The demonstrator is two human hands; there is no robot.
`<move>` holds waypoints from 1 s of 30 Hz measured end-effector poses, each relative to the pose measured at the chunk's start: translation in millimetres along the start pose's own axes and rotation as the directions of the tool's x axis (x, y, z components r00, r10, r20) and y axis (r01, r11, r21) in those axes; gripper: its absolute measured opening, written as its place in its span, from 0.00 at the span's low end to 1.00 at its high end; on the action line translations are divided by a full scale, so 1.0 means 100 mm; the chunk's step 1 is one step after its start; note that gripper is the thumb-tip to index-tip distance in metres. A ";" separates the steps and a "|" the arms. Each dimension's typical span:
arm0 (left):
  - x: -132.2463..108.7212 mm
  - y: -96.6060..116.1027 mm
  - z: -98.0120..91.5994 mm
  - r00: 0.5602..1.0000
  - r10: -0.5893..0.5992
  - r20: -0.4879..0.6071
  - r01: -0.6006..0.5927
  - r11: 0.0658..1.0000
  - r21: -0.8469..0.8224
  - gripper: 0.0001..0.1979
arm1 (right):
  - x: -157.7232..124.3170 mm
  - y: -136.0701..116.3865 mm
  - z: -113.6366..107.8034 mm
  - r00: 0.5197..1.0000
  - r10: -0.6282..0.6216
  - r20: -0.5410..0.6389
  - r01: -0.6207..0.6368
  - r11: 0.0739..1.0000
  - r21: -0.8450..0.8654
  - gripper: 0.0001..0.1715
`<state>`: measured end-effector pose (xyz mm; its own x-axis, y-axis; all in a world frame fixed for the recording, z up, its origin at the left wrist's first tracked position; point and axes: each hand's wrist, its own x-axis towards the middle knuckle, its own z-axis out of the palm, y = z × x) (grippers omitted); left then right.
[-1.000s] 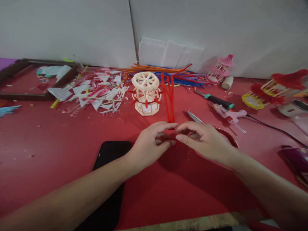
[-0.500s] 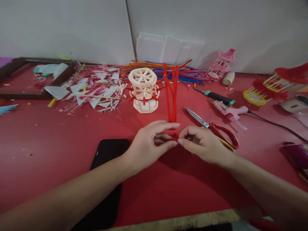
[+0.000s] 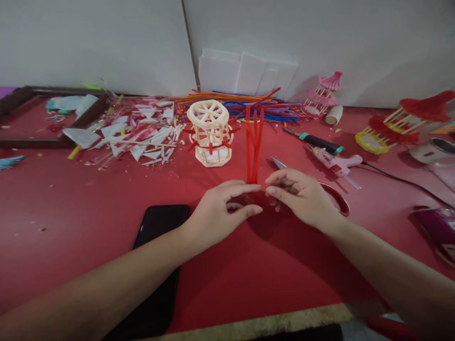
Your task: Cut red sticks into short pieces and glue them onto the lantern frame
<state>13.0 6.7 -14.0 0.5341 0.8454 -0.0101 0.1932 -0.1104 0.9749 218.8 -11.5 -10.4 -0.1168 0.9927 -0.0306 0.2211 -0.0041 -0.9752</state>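
Note:
Several red pipe cleaners rise in a narrow bundle behind the fingertips of my left hand. Its fingers close round their lower ends, though the exact grip is hidden, and the thumb stands apart from the forefinger. Just to the right, my right hand has thumb and fingers drawn together, with a bit of red pipe cleaner showing beneath the fingertips. Scissors with red handles lie partly covered by that hand. Beyond my left hand stands a cream openwork lantern-like frame with a red band round it.
A black phone lies under my left forearm. Paper and stick scraps spread at the back left, loose coloured pipe cleaners behind the frame. A pink glue gun, a craft knife and small tiered models are at right.
My right hand has drawn slightly away from my left, and my left thumb has come off the red piece it pinched. The upright red pipe cleaners have shifted and turned slightly.

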 end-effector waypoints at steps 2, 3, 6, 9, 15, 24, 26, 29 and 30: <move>0.01 0.01 -0.02 0.998 0.046 -0.038 -0.043 0.997 0.059 0.15 | 0.01 0.02 -0.02 1.000 -0.004 -0.012 0.004 0.999 -0.042 0.10; 0.01 0.01 -0.03 0.997 0.049 -0.056 -0.045 0.996 0.073 0.14 | 0.01 0.03 -0.03 1.000 -0.004 -0.021 0.003 0.996 -0.089 0.10; 0.03 0.00 -0.04 0.997 -0.029 -0.073 0.030 0.999 0.022 0.15 | 0.03 0.06 -0.07 0.998 -0.059 -0.036 0.042 0.932 -0.360 0.06; 0.03 0.00 -0.03 0.994 -0.101 -0.045 0.100 0.994 -0.035 0.16 | 0.04 0.11 -0.08 0.974 -0.221 0.040 0.196 0.750 -0.632 0.08; 0.02 0.06 -0.02 0.983 -0.185 0.004 0.181 0.957 -0.227 0.16 | 0.00 0.08 -0.07 0.897 -0.398 0.192 0.404 0.564 -0.720 0.13; 0.01 0.14 -0.05 0.978 -0.209 0.000 0.199 0.931 -0.306 0.22 | -0.09 -0.07 0.00 0.875 -0.336 0.349 0.475 0.734 -0.486 0.14; 0.01 0.15 -0.05 0.985 -0.166 0.044 0.171 0.930 -0.325 0.21 | -0.08 -0.06 -0.01 0.953 -0.250 0.171 0.299 0.871 -0.391 0.09; -0.01 0.19 -0.06 0.980 -0.112 0.166 0.169 0.905 -0.391 0.19 | -0.07 -0.05 -0.04 0.994 -0.011 0.110 0.010 1.000 0.013 0.14; -0.02 0.20 -0.06 0.972 -0.097 0.214 0.181 0.890 -0.419 0.19 | -0.08 -0.06 -0.04 0.984 0.051 0.169 -0.078 0.985 0.154 0.16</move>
<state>10.5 6.1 7.1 0.6768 0.7204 -0.1517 -0.0760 0.2733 0.9589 222.2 -18.6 -3.6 -0.2671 0.9565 -0.1172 0.0783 -0.0997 -0.9919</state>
